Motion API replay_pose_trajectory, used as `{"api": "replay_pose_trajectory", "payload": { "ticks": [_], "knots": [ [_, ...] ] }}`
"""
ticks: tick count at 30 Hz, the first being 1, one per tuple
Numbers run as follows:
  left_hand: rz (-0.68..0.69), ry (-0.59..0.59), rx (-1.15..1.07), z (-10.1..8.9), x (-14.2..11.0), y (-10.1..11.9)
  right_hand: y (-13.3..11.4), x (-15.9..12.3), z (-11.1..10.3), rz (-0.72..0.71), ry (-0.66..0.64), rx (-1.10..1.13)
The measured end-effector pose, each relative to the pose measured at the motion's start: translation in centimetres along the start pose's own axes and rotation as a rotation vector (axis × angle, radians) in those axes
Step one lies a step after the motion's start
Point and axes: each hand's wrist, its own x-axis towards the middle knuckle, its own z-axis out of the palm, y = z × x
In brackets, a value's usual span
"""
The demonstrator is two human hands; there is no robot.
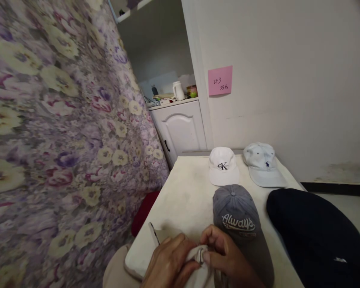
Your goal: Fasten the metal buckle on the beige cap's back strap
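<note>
My left hand (169, 262) and my right hand (225, 256) meet at the near edge of a cream table (186, 192). Both are closed on a light beige cap (198, 266), pinching its small metal buckle between the fingertips. Most of that cap is hidden under my hands. A grey cap (240, 222) with "Always" stitched on it lies right beside my right hand. Behind it sit a white cap (223, 166) with a black logo and a pale blue cap (264, 164). A dark navy cap (315, 236) lies at the right.
A floral curtain (57, 132) hangs along the left. Behind the table stands a white cabinet (180, 130) with a white jug (178, 91) and small items on top. A pink note (220, 81) is stuck on the white wall. Something dark red (144, 212) lies below the table's left edge.
</note>
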Motion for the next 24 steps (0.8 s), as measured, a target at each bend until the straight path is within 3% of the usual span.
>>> {"api": "replay_pose_trajectory", "payload": {
  "ticks": [3,10,19,24],
  "knots": [
    [0.007,0.005,-0.001,0.1,0.0,0.0,0.0,-0.1,-0.2,0.008,-0.035,-0.037],
    [0.025,0.027,0.019,0.1,0.0,0.0,-0.2,0.0,0.4,-0.030,0.041,-0.135],
    [-0.013,-0.027,-0.063,-0.3,-0.1,-0.2,0.6,0.2,-1.3,-0.033,-0.143,-0.017],
    [-0.025,-0.045,-0.040,-0.1,0.1,0.0,0.0,0.0,-0.7,-0.033,-0.073,-0.130]
  ]
}}
